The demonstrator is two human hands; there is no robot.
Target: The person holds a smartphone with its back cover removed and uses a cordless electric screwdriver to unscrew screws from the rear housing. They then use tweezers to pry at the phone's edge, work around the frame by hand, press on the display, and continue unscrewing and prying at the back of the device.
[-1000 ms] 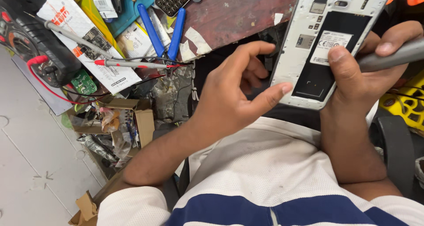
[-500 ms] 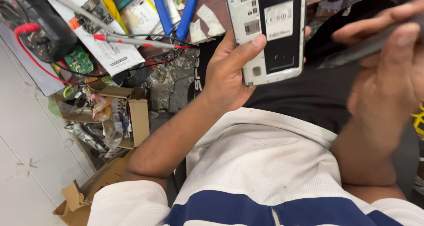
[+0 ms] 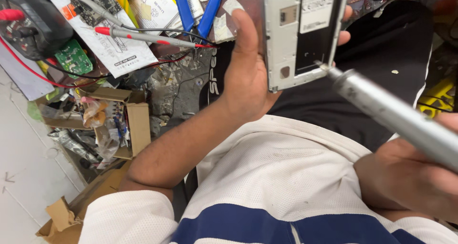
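Above the person's lap, the left hand (image 3: 248, 82) grips an opened white phone (image 3: 303, 34), back cover off, fingers (image 3: 344, 36) wrapped round its edges. The right hand (image 3: 410, 177) clasps a grey screwdriver (image 3: 391, 113), tip touching the phone's lower corner.

We see even, soft daylight with no hard shadows; the white floor (image 3: 24, 144) at the left edge runs pale and washed. The grey screwdriver (image 3: 396, 115) near the lens is smeared and soft, with a dull sheen
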